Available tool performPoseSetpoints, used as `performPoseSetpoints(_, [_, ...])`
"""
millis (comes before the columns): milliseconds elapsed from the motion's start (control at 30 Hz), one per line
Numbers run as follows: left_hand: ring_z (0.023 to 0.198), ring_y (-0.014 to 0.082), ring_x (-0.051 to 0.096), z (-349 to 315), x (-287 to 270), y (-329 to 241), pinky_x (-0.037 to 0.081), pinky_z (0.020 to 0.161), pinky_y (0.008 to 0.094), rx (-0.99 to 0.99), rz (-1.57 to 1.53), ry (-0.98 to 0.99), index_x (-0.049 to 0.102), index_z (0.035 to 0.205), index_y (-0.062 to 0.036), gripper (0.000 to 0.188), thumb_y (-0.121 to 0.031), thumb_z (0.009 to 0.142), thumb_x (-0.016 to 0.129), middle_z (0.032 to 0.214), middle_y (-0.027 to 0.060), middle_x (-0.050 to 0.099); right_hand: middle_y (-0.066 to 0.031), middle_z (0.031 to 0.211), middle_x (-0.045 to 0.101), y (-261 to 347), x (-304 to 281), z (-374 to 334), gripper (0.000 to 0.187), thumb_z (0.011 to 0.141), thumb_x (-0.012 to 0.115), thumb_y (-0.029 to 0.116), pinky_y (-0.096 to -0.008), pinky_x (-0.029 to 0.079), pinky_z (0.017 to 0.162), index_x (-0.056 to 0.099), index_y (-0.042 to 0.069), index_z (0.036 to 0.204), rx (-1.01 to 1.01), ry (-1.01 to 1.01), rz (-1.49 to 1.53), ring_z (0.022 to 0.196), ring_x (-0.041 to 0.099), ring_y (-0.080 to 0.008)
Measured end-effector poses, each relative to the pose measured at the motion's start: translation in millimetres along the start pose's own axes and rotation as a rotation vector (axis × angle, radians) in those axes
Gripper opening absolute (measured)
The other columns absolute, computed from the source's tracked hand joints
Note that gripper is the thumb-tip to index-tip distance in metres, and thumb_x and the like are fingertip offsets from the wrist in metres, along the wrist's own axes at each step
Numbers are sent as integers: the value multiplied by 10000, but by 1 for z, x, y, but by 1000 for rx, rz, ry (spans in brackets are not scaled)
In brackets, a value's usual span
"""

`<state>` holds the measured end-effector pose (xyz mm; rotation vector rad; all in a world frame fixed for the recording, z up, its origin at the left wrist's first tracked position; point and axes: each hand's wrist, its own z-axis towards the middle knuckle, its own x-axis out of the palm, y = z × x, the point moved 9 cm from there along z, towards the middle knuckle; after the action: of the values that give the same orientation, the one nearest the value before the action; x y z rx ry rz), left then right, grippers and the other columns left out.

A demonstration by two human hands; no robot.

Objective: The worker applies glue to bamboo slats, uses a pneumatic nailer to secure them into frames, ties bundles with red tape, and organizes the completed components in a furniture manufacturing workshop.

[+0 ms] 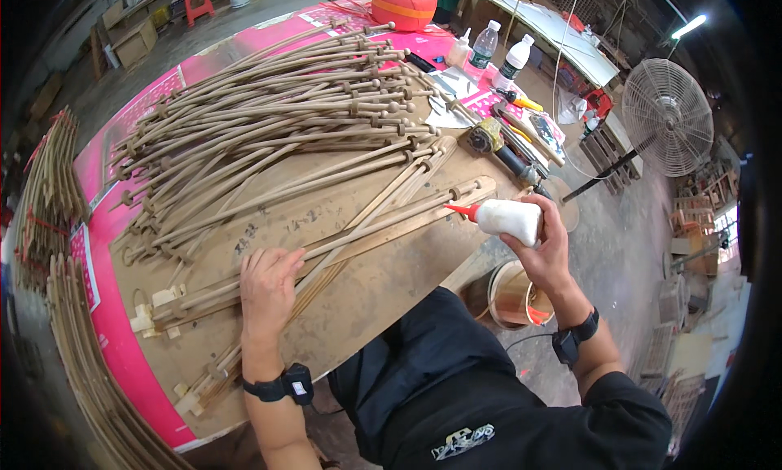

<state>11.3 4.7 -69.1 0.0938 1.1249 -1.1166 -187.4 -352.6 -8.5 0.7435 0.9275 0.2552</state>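
In my right hand (544,243) is a white squeeze bottle (511,221) with a red pointed nozzle, tilted nearly level. The red tip is just below a dark ring near the far end of a thin wooden rod (371,227); whether they touch I cannot tell. My left hand (269,287) is closed over the near part of that rod, with its fingertips partly hidden. The rod lies across flat wooden strips (330,273) on a brown board (391,287). Pale blocks (155,314) sit at the strips' near left end.
A big heap of wooden rods (269,120) with knobs and rings covers the far side of the table. Beyond my right hand lie a power tool (509,154), plastic bottles (515,59) and hand tools. A fan (668,116) stands right; a bucket (511,295) is below the edge.
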Motion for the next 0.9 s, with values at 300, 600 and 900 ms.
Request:
performPoseSetpoints(300, [875, 279, 601, 1, -3, -3, 428, 792, 393, 11, 4, -18, 754, 1009, -75, 161, -86, 857, 704, 913, 73, 664, -126, 1165, 638, 8, -5, -3, 659, 731, 871, 32, -356, 513, 923, 529, 41, 1294, -32, -39, -64, 1089, 650, -261])
performPoseSetpoints(600, [859, 273, 596, 1, -3, -2, 424, 779, 390, 19, -1, -27, 756, 1005, -80, 156, -91, 860, 699, 904, 68, 664, -130, 1161, 642, -12, 2, 3, 638, 744, 868, 60, -354, 517, 899, 533, 58, 1287, -8, -51, -55, 1048, 663, -266])
performPoseSetpoints(900, [880, 278, 606, -1, -3, 0, 432, 790, 396, 12, -9, -29, 756, 1006, -80, 166, -82, 846, 711, 909, 72, 667, -113, 1151, 644, -5, 0, 3, 633, 748, 864, 54, -340, 522, 900, 531, 61, 1286, 11, -22, -79, 1046, 664, -238])
